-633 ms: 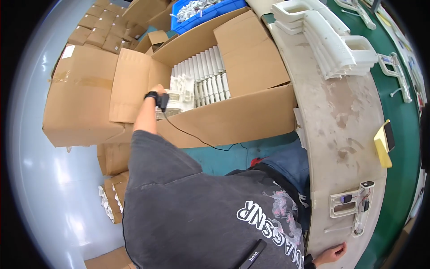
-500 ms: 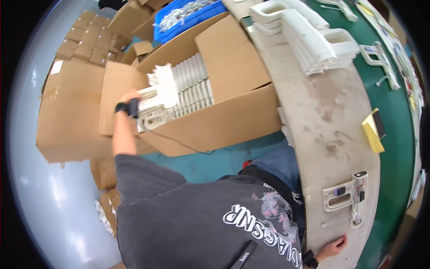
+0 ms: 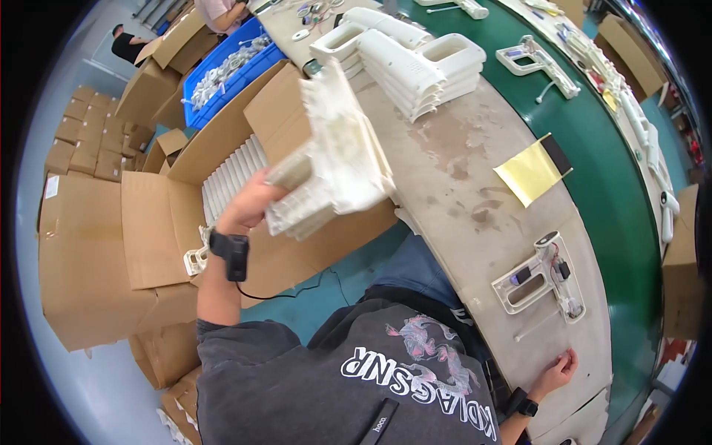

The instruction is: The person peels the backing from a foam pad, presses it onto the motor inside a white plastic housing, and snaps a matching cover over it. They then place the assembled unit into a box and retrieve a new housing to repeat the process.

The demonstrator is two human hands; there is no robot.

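My left hand (image 3: pixel 251 204) is closed on the handle end of a stack of white plastic gun-shaped shells (image 3: pixel 337 159), raised above the right side of an open cardboard box (image 3: pixel 297 263). Rows of similar white shells (image 3: pixel 233 174) stand inside the box, and another loose shell (image 3: pixel 196 259) shows by its near left corner. At the lower right, my right hand (image 3: pixel 558 371) rests on the worktable (image 3: pixel 460 230) with its fingers curled in and nothing visible in them. Just beyond it lies a shell half (image 3: pixel 550 278) with wires and small dark parts inside.
Nested white shells (image 3: pixel 404 70) are piled at the table's far end. A yellow sheet with a black strip (image 3: pixel 523 178) lies mid-table. Along the right runs a green belt (image 3: pixel 593 193) carrying another shell (image 3: pixel 541 65). Beyond the box are a blue crate (image 3: pixel 230 74) and other people.
My left hand has lifted the stack of shells out of the box and carried it right, toward the table. My view has swung right. My right hand stays on the table.
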